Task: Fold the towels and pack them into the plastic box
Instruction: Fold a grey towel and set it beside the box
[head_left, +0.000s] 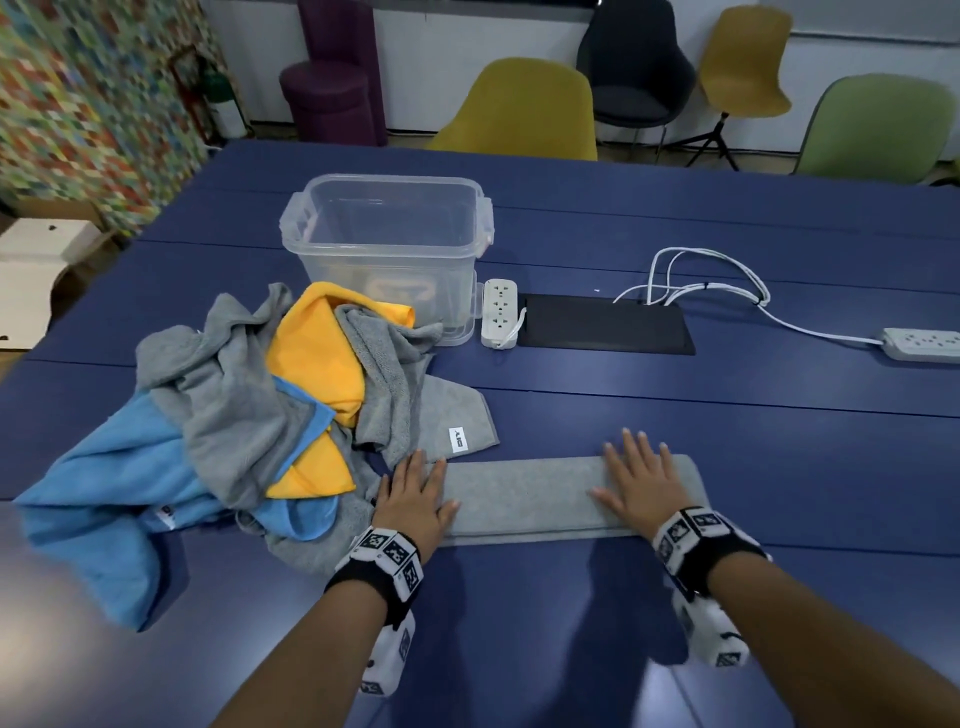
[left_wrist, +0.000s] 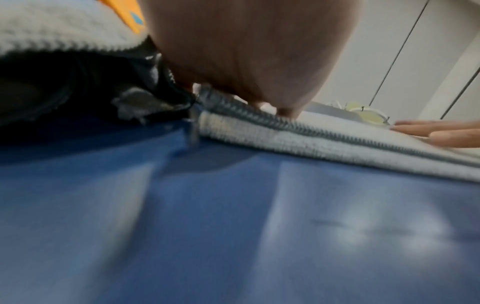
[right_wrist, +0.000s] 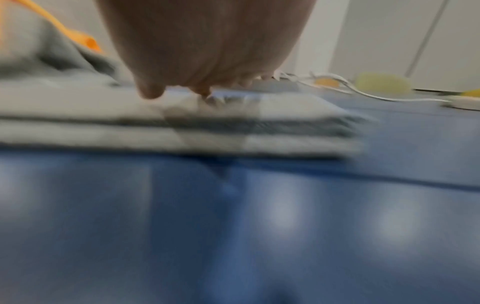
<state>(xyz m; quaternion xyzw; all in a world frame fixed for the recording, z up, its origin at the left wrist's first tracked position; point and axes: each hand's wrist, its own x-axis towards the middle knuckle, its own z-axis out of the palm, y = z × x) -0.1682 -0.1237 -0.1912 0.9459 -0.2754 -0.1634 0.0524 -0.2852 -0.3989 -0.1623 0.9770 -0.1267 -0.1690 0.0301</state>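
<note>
A grey towel (head_left: 524, 499) lies folded into a long narrow strip on the blue table (head_left: 727, 426). My left hand (head_left: 415, 499) presses flat on its left end, fingers spread. My right hand (head_left: 644, 483) presses flat on its right end. In the left wrist view the towel's stacked edges (left_wrist: 311, 139) show under my palm (left_wrist: 246, 51). The right wrist view shows the layered strip (right_wrist: 182, 127) beneath my palm (right_wrist: 202, 41), blurred. A clear plastic box (head_left: 389, 249) stands open behind, apparently empty. A heap of grey, yellow and blue towels (head_left: 249, 415) lies to the left.
A white power strip (head_left: 500, 312) and a black panel (head_left: 602, 325) sit right of the box, with white cables (head_left: 717, 275) leading to a second power strip (head_left: 924, 344). Chairs (head_left: 524, 109) stand along the table's far edge.
</note>
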